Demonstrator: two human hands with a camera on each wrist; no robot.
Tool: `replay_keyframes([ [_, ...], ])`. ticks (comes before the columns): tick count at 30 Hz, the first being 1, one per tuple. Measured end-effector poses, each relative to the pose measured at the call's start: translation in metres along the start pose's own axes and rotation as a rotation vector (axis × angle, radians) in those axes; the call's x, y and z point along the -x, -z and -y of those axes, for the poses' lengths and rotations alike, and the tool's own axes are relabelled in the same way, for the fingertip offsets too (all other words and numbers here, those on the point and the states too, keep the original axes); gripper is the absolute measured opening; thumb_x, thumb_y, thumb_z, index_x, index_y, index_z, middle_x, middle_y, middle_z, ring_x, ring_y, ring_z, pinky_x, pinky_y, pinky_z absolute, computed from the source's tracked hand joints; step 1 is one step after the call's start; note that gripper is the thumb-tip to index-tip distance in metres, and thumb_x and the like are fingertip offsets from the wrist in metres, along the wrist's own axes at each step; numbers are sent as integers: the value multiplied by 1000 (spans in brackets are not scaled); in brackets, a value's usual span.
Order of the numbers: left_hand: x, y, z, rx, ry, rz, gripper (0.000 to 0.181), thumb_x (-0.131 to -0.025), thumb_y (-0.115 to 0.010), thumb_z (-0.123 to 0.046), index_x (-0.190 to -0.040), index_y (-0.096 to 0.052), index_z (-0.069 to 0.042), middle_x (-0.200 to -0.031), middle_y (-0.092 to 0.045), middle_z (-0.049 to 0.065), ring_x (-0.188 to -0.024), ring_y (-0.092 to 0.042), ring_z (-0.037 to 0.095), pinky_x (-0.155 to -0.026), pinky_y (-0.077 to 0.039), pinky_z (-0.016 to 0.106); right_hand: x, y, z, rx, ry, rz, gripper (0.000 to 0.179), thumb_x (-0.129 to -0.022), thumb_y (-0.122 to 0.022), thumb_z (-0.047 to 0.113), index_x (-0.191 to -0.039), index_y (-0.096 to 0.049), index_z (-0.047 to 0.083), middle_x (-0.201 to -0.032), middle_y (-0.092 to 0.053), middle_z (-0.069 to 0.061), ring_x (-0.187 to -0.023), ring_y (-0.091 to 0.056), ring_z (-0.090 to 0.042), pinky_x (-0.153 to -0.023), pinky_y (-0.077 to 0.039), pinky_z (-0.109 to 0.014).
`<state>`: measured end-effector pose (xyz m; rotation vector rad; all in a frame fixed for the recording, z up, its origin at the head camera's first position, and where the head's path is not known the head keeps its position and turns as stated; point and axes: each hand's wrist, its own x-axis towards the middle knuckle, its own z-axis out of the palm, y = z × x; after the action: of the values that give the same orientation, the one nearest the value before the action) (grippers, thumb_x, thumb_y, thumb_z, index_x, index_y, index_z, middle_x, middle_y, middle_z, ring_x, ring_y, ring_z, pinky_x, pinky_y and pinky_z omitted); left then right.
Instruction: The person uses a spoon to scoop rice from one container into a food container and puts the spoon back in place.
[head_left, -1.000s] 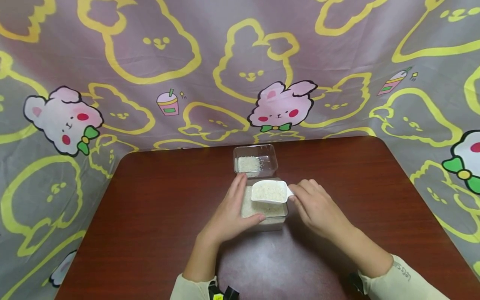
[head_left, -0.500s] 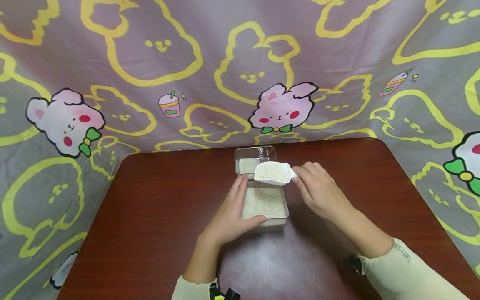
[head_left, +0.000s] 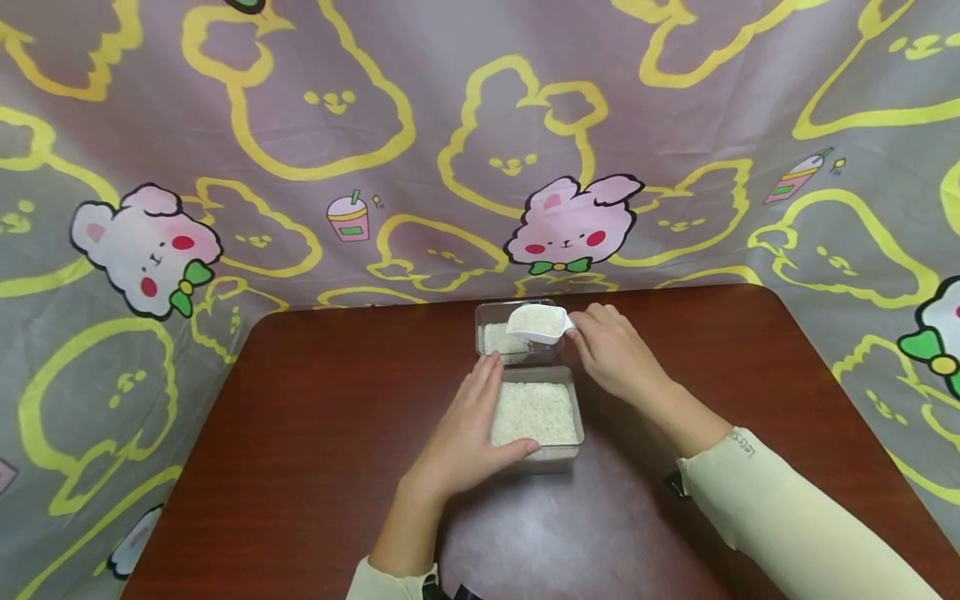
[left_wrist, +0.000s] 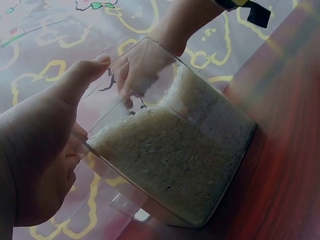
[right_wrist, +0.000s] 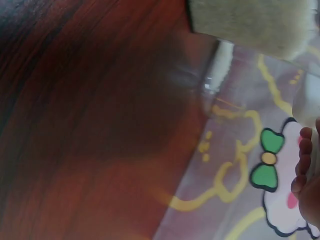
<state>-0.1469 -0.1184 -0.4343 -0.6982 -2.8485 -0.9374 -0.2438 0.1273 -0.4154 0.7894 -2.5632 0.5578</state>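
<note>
My left hand [head_left: 468, 433] holds the near clear rectangular container [head_left: 542, 461], with the thumb over its front rim and the fingers along its left side. White rice [left_wrist: 165, 155] fills much of that container, as the left wrist view shows through its wall. My right hand [head_left: 615, 354] grips the handle of a white scoop [head_left: 543, 338] heaped with rice. The scoop is over the far clear container [head_left: 489, 313], roughly level. A small pile of rice [head_left: 501, 340] lies in that container's left part. In the right wrist view, only the curled fingers [right_wrist: 304, 160] show at the right edge.
Both containers stand one behind the other on a dark reddish-brown table [head_left: 337, 442]. A patterned curtain [head_left: 427, 100] hangs behind the table and along its sides.
My right hand has carried the rice-filled scoop up from the near container and away from me, over the far one. My left hand has stayed on the near container.
</note>
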Motion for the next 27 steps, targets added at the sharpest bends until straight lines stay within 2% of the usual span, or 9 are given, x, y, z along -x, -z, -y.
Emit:
replay_keyframes([
  [5,1,-2,-1,-33,-14,-6,106,-83,-67,-61,-158,-15,-6,-166,-12,5,-153,-10,24,-122,-20,44,-3,-18,-7,66,-27,62,16,-97,-55,15,-85,-59,5,-78,-50,-9,-78,-49,-32,-69,-41,-42],
  [10,1,0,-1,-47,-23,-8,105,-84,-65,-61,-157,-17,-4,-166,-13,8,-153,-9,22,-122,-18,44,-9,-25,-6,161,-1,66,17,-94,-58,11,-81,-60,1,-77,-50,-12,-74,-48,-34,-63,-41,-43],
  [17,1,1,-3,-65,-35,6,101,-86,-62,-62,-157,-18,-5,-166,-12,5,-153,-2,14,-123,-15,40,-15,-22,-2,338,64,106,4,-85,-58,0,-83,-61,-3,-80,-53,-14,-74,-48,-33,-60,-42,-42],
  [21,1,1,-4,-71,-44,5,100,-87,-62,-62,-157,-18,-5,-166,-14,4,-153,-5,19,-123,-15,39,-18,-18,2,413,109,99,7,-87,-57,-1,-83,-62,-2,-81,-53,-14,-75,-49,-32,-60,-40,-39],
  [27,1,0,-4,-43,-38,2,101,-86,-65,-59,-157,-17,-6,-165,-14,6,-153,-9,25,-123,-15,42,-22,-10,4,553,199,89,13,-92,-55,1,-92,-66,-5,-84,-53,-15,-78,-48,-31,-61,-39,-37],
])
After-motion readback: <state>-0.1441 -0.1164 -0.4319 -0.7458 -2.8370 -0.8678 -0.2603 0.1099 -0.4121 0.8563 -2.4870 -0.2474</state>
